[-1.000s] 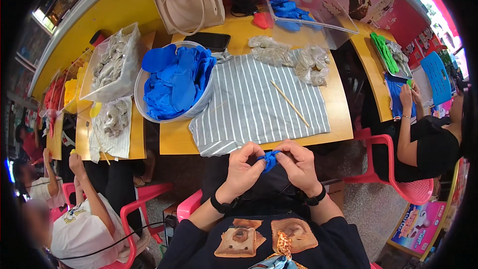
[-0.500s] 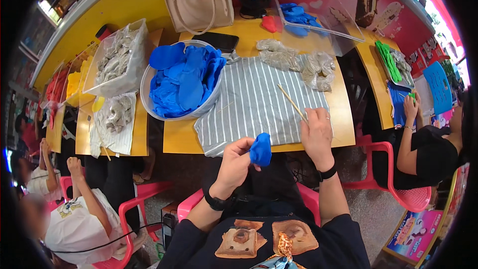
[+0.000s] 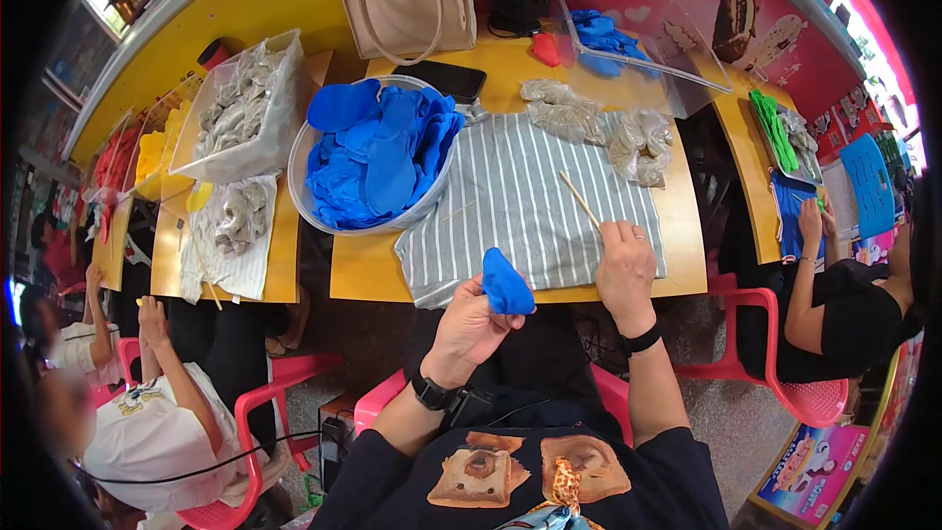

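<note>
My left hand [image 3: 467, 328] pinches a limp blue balloon [image 3: 504, 285] just in front of the table's near edge. The balloon covers part of my fingertips. My right hand [image 3: 626, 263] rests near the front right of a grey-and-white striped cloth [image 3: 535, 206]. Its fingers are closed round a thin wooden stick [image 3: 579, 198], which points away and to the left over the cloth. A round clear tub [image 3: 297, 165] to the left holds a heap of flat blue balloons [image 3: 385, 177].
Small clear bags with greyish-brown filling [image 3: 640, 145] lie at the cloth's far right. Behind are a phone [image 3: 442, 79], a beige bag [image 3: 407, 15], a black fan [image 3: 517, 0] and a clear bin [image 3: 638, 64]. Co-workers sit left [image 3: 162, 432] and right [image 3: 854, 304].
My left hand has turned more palm-up, and the balloon now stands up to a point above the fingers. My right hand keeps the stick in about the same place. The view has shifted slightly.
</note>
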Demonstrator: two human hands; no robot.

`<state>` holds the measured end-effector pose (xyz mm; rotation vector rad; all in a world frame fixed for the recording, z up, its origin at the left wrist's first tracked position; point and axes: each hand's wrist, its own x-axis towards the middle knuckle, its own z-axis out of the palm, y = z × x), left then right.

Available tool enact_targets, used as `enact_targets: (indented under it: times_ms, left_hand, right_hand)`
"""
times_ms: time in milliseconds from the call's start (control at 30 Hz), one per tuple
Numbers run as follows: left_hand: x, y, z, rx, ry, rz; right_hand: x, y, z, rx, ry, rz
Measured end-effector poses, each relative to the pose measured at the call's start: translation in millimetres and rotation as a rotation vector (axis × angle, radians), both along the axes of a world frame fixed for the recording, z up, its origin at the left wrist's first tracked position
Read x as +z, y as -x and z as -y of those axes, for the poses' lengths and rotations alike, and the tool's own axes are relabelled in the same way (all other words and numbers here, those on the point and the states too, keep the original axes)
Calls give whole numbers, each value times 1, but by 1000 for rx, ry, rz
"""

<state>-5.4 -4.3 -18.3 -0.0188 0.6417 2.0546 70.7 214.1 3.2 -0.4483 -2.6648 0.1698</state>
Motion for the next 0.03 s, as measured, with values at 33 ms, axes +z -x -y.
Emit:
enact_targets:
  times_ms: [33]
  left_hand:
    - [-4,-1,1,10,11,-30]
  right_hand:
    - [1,1,0,3,-1,-2]
